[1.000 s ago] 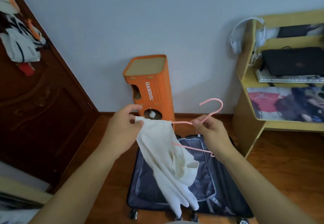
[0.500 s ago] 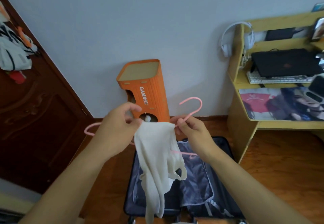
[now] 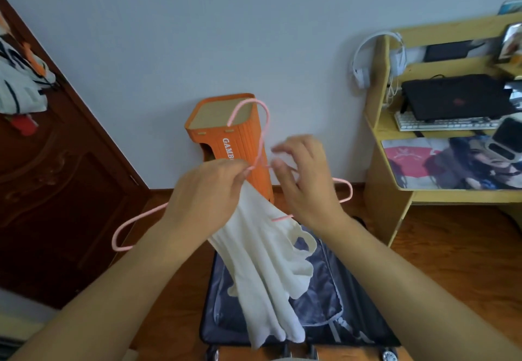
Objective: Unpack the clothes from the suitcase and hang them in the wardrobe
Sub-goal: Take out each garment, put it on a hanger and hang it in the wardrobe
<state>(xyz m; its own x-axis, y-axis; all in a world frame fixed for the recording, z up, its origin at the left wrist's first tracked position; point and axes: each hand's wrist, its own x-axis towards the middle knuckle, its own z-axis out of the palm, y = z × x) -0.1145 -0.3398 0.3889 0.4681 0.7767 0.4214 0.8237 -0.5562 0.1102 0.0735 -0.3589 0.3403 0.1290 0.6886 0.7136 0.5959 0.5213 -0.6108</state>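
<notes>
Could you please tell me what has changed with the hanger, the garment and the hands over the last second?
The pink hanger swung round: its hook, first pointing right, now stands upright, and its left end has slid out past the left hand. The right hand, which pinched the hanger, has let go, fingers loose beside it. The left hand now pinches the hanger's neck together with the white garment, which still hangs over the open suitcase.
</notes>
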